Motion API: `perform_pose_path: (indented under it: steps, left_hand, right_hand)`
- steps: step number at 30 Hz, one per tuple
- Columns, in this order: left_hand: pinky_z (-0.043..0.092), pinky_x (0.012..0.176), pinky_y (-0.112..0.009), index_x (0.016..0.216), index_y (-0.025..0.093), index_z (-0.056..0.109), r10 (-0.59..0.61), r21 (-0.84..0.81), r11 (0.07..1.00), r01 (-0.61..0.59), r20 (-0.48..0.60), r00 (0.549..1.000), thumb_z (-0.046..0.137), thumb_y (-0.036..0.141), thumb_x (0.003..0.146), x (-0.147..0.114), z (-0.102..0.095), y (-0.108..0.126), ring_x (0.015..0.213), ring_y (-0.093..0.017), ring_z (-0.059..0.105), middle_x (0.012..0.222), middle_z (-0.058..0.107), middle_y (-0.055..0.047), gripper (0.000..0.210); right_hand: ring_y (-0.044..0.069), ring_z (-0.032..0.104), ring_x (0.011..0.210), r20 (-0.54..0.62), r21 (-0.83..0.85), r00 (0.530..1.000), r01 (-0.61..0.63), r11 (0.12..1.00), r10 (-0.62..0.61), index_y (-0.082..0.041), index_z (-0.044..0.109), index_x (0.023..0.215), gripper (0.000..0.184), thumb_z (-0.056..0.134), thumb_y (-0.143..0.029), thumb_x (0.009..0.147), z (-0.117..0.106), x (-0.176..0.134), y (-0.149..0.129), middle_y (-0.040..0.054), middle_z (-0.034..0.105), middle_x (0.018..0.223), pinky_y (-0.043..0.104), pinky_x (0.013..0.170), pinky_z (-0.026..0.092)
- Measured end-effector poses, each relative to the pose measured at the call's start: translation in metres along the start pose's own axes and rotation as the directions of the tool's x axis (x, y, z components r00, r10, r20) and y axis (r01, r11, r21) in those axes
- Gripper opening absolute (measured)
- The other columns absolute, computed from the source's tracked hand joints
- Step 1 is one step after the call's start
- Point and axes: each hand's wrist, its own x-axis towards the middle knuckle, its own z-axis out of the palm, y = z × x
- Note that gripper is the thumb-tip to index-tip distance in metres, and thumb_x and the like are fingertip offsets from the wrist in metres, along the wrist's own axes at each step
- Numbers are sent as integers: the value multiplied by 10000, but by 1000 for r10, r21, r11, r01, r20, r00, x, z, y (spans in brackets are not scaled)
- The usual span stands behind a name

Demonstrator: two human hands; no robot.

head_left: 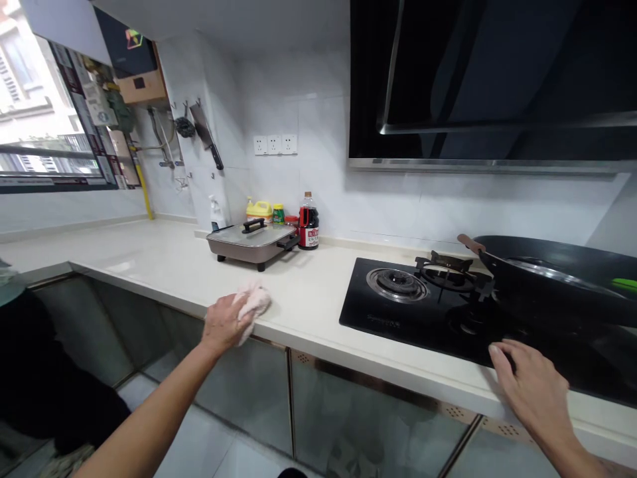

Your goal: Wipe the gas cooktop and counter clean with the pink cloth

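My left hand (225,324) is closed around a pale pink cloth (256,302). The bunched cloth presses on the white countertop (298,292) at its front edge, and a fold of it hangs over that edge. On the right, my right hand (532,385) rests by the front edge of the black gas stove (388,318). Its thumb stands apart from the loosely bent fingers, and nothing shows in it. Behind my left hand stands a brown electric pan (249,249) with a glass lid.
A large black wok (537,299) with a wooden handle sits on the right burner. At the wall stand a dark sauce bottle (308,222), a yellow jug (259,211) and a spray bottle (215,212). A cleaver (204,129) hangs on hooks. Another person (44,365) stands at left.
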Motion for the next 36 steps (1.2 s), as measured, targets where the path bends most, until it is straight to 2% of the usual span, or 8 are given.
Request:
perform_pose_path:
  steps: [5, 8, 12, 21, 26, 28, 31, 36]
  left_hand:
    - [412, 1021, -428, 1363, 196, 640, -298, -22, 954, 298, -112, 948, 384, 444, 981, 5, 1, -14, 1216, -324, 510, 1339, 609, -149, 522]
    - [409, 1053, -472, 1338, 237, 665, -415, -99, 909, 404, -167, 894, 426, 471, 987, -3, 6, 14, 1294, -338, 448, 1419, 552, -142, 486]
    - [385, 1113, -514, 1342, 268, 668, -412, -152, 909, 388, -184, 893, 489, 465, 976, -26, 15, 68, 1398, -348, 361, 1493, 483, -130, 453]
    - [200, 1190, -753, 1610, 328, 370, -63, -265, 961, 77, 62, 996, 607, 584, 870, -109, 31, 241, 1545, -514, 105, 1660, 305, -130, 819]
    - [228, 1154, -829, 1670, 357, 154, 305, -419, 878, -234, 111, 946, 651, 666, 821, -150, 44, 347, 1545, -547, 129, 1715, 199, -143, 1032]
    - [201, 1157, -840, 1676, 340, 124, 342, -516, 818, -255, 79, 936, 685, 609, 815, -160, 40, 377, 1548, -557, 114, 1739, 123, -145, 1062]
    - [124, 1155, -860, 1670, 326, 182, 321, -656, 720, -227, 25, 947, 766, 426, 745, -167, 26, 387, 1549, -579, 41, 1757, 43, -135, 1098]
    - [179, 1258, -698, 1646, 301, 274, 410, -807, 484, -340, -134, 902, 625, 147, 766, -161, 6, 333, 1589, -414, 155, 1725, 247, -100, 961]
  right_hand:
    - [351, 623, 1125, -25, 4, 1000, 18, 1000, -17, -231, 739, 948, 641, 271, -669, 972, 1, 0, -7, 129, 705, 1189, 522, 928, 477]
    - [372, 610, 1128, -30, 32, 999, -11, 999, 12, -253, 729, 961, 633, 277, -696, 957, 4, -2, -9, 124, 698, 1198, 563, 960, 448]
    - [394, 586, 1154, -16, 59, 998, -60, 996, 61, -261, 730, 963, 647, 275, -720, 943, 8, -3, -9, 129, 691, 1226, 604, 984, 419]
    - [379, 599, 1116, 5, 27, 999, -42, 999, 42, -258, 748, 935, 693, 250, -739, 938, 9, -2, -8, 124, 699, 1214, 565, 924, 445]
    - [380, 604, 1104, 19, 13, 1000, 6, 1000, -7, -247, 750, 939, 681, 269, -729, 941, 12, 0, -2, 118, 712, 1196, 539, 884, 453]
    - [373, 612, 1093, -4, 52, 1000, 13, 999, -12, -242, 740, 933, 657, 281, -710, 949, 9, 0, -3, 116, 720, 1174, 530, 886, 456]
    - [345, 617, 1112, -131, 165, 991, 44, 985, -23, -217, 709, 979, 564, 326, -631, 982, 0, -9, -22, 130, 715, 1161, 512, 938, 455]
    - [323, 545, 1274, -193, 162, 912, 393, 905, -362, -223, 637, 1201, 356, 495, -469, 985, -6, -42, -95, 130, 637, 1313, 506, 1067, 390]
